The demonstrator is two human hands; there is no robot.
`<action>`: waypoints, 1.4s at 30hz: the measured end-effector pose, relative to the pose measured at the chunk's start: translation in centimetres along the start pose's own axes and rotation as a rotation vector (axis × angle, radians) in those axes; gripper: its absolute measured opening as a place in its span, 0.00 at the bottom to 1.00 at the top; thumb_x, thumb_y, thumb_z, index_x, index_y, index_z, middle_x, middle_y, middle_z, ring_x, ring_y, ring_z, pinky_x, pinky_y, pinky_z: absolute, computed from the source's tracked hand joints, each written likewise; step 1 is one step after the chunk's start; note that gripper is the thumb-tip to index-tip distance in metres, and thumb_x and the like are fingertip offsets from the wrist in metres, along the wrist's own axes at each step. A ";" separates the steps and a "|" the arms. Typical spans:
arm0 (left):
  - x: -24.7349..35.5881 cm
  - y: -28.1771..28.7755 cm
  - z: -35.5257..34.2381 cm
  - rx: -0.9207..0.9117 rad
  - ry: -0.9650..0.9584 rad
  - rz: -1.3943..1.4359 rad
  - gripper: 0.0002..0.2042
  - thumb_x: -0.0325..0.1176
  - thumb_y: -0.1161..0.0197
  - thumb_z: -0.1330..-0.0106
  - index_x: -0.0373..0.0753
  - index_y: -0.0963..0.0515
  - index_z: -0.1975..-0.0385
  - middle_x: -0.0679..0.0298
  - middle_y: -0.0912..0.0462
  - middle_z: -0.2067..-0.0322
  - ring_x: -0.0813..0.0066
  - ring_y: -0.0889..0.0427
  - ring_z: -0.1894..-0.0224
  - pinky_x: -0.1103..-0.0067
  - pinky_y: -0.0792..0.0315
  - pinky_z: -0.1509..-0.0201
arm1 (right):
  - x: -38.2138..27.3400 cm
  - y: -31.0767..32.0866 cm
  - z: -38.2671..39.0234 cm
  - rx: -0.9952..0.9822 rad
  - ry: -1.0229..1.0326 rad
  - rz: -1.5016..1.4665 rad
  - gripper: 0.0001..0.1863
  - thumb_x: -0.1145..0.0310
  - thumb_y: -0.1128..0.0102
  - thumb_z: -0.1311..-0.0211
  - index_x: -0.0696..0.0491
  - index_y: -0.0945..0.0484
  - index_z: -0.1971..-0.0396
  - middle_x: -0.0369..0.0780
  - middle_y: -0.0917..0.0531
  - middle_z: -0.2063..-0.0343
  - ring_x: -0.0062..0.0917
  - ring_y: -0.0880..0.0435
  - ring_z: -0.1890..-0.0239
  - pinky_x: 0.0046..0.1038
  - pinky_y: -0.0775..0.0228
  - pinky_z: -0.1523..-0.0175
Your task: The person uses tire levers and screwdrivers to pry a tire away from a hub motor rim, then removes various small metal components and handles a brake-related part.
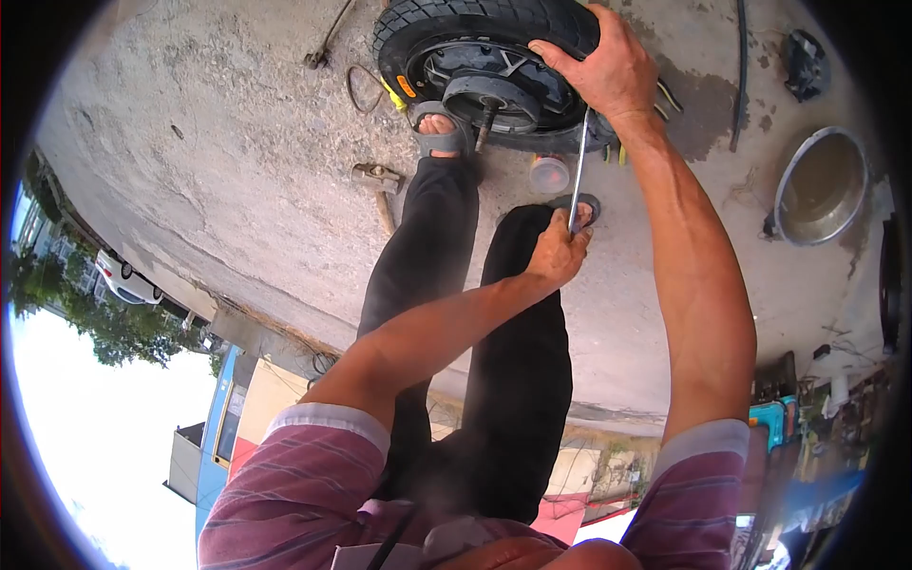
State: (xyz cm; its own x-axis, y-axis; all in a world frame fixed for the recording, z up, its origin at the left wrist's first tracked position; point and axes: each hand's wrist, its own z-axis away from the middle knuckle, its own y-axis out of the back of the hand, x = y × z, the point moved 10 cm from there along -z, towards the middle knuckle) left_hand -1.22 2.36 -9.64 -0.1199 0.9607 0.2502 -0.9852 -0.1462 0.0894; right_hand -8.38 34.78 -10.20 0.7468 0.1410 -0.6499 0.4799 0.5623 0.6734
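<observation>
A black tyre (456, 21) on a dark wheel with a hub (494, 100) and a threaded axle (486, 125) stands tilted on the ground in front of my feet. My right hand (616, 71) grips the tyre's right side, thumb on the sidewall and fingers over the tread. Lower down, my left hand (559, 250) is closed round the near end of a long thin metal tyre lever (579, 171). The lever's far end reaches the wheel's lower right edge, just under my right wrist; its tip's exact contact cannot be made out.
A hammer (377, 178) lies left of my sandalled foot (440, 130). A small clear tub (549, 175) sits below the wheel. Yellow-black handles (669, 95) show beside my right wrist. Farther right are a black hose (740, 81) and a metal basin (783, 195).
</observation>
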 end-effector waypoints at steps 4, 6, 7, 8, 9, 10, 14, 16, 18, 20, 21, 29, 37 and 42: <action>4.1 9.2 2.8 -0.098 -0.199 -0.236 0.17 0.32 0.40 0.29 0.34 0.30 0.44 0.41 0.16 0.62 0.39 0.16 0.54 0.59 0.24 0.51 | 1.8 -0.3 0.9 0.029 0.068 0.088 0.45 0.37 0.22 0.54 0.51 0.23 0.41 0.51 0.15 0.48 0.45 0.15 0.46 0.43 0.22 0.42; 7.1 14.0 2.0 -0.132 -0.333 -0.445 0.14 0.29 0.42 0.30 0.35 0.26 0.47 0.42 0.16 0.64 0.37 0.16 0.55 0.58 0.23 0.54 | 2.4 -0.5 0.5 0.076 0.138 0.176 0.47 0.29 0.26 0.53 0.48 0.22 0.40 0.47 0.14 0.48 0.44 0.14 0.47 0.42 0.21 0.44; 8.8 15.8 1.9 -0.120 -0.396 -0.578 0.14 0.29 0.43 0.29 0.35 0.26 0.46 0.41 0.16 0.65 0.35 0.17 0.58 0.55 0.23 0.56 | 2.4 -0.3 0.5 0.088 0.146 0.172 0.46 0.29 0.26 0.53 0.48 0.22 0.41 0.47 0.14 0.48 0.44 0.14 0.48 0.42 0.21 0.45; 10.1 17.7 1.7 -0.136 -0.307 -0.772 0.14 0.29 0.43 0.28 0.36 0.26 0.45 0.41 0.15 0.66 0.35 0.17 0.60 0.53 0.23 0.57 | 1.9 -0.8 0.7 0.091 0.158 0.158 0.46 0.29 0.26 0.53 0.48 0.22 0.42 0.47 0.14 0.49 0.45 0.14 0.48 0.42 0.20 0.46; 11.5 19.2 1.4 -0.122 -0.346 -0.908 0.14 0.30 0.43 0.27 0.37 0.25 0.45 0.39 0.16 0.67 0.36 0.16 0.63 0.52 0.22 0.58 | 1.2 -0.9 0.6 0.088 0.164 0.153 0.46 0.29 0.26 0.53 0.48 0.22 0.42 0.47 0.14 0.49 0.45 0.14 0.48 0.42 0.20 0.46; 13.6 19.6 1.1 -0.155 -0.296 -1.039 0.13 0.31 0.44 0.27 0.38 0.25 0.45 0.39 0.15 0.66 0.38 0.14 0.62 0.53 0.21 0.57 | 1.1 -0.9 0.5 0.089 0.155 0.136 0.45 0.30 0.25 0.53 0.48 0.22 0.42 0.46 0.14 0.50 0.44 0.14 0.49 0.42 0.20 0.46; 19.3 18.4 -0.9 -0.283 -0.297 -1.356 0.16 0.36 0.46 0.27 0.43 0.23 0.42 0.47 0.13 0.55 0.47 0.13 0.51 0.58 0.21 0.46 | 1.4 -0.4 0.3 0.097 0.134 0.127 0.44 0.33 0.23 0.54 0.48 0.22 0.43 0.45 0.14 0.51 0.43 0.13 0.50 0.41 0.20 0.47; 21.3 17.1 -1.1 -0.327 -0.311 -1.419 0.17 0.35 0.45 0.28 0.42 0.23 0.41 0.48 0.14 0.52 0.50 0.13 0.49 0.60 0.21 0.44 | 1.1 -0.5 0.2 0.104 0.147 0.136 0.44 0.33 0.23 0.54 0.48 0.22 0.43 0.44 0.14 0.51 0.43 0.13 0.50 0.41 0.20 0.47; 21.5 16.2 -1.3 -0.372 -0.325 -1.485 0.19 0.34 0.45 0.28 0.41 0.24 0.39 0.49 0.14 0.50 0.53 0.14 0.47 0.62 0.21 0.41 | 0.8 -0.6 0.1 0.112 0.157 0.142 0.44 0.33 0.23 0.54 0.48 0.21 0.43 0.44 0.14 0.51 0.43 0.13 0.50 0.41 0.20 0.47; 22.6 15.2 -1.4 -0.299 -0.506 -1.501 0.16 0.32 0.44 0.30 0.39 0.19 0.45 0.52 0.13 0.51 0.56 0.13 0.47 0.63 0.20 0.42 | 1.0 -0.6 0.2 0.101 0.138 0.144 0.43 0.33 0.22 0.54 0.48 0.21 0.43 0.43 0.14 0.51 0.42 0.13 0.50 0.41 0.20 0.47; 23.2 15.0 -1.5 -0.304 -0.508 -1.502 0.16 0.32 0.44 0.30 0.39 0.19 0.45 0.52 0.13 0.51 0.56 0.13 0.47 0.63 0.20 0.42 | 1.1 -0.6 0.2 0.102 0.133 0.146 0.43 0.33 0.22 0.54 0.48 0.21 0.43 0.43 0.14 0.51 0.42 0.13 0.50 0.41 0.20 0.47; 24.4 13.5 -6.8 -0.576 -0.343 -1.656 0.14 0.27 0.41 0.32 0.35 0.15 0.50 0.52 0.12 0.52 0.58 0.11 0.49 0.64 0.16 0.48 | 1.0 -0.5 0.1 0.124 0.151 0.126 0.43 0.34 0.22 0.56 0.48 0.21 0.45 0.43 0.13 0.53 0.41 0.12 0.52 0.41 0.17 0.51; 20.2 13.1 -7.7 -0.576 -0.249 -1.379 0.17 0.27 0.44 0.32 0.36 0.17 0.46 0.46 0.16 0.46 0.52 0.17 0.41 0.64 0.21 0.40 | 0.9 -0.5 0.1 0.126 0.160 0.121 0.43 0.37 0.20 0.56 0.49 0.21 0.45 0.43 0.13 0.53 0.42 0.12 0.53 0.40 0.18 0.51; 9.7 12.7 -3.5 -0.358 0.167 -0.741 0.18 0.40 0.40 0.29 0.29 0.21 0.52 0.44 0.16 0.64 0.50 0.13 0.62 0.62 0.20 0.57 | 1.4 -0.6 0.0 0.129 0.136 0.091 0.43 0.34 0.21 0.58 0.49 0.20 0.47 0.45 0.13 0.54 0.42 0.11 0.55 0.40 0.17 0.53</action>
State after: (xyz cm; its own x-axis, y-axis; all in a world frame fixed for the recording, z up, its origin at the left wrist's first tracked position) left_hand -15.33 10.64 -9.42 0.5845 0.8054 0.0985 -0.7924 0.5927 -0.1442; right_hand -7.62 34.69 -11.49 0.7246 0.3001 -0.6204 0.4752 0.4344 0.7651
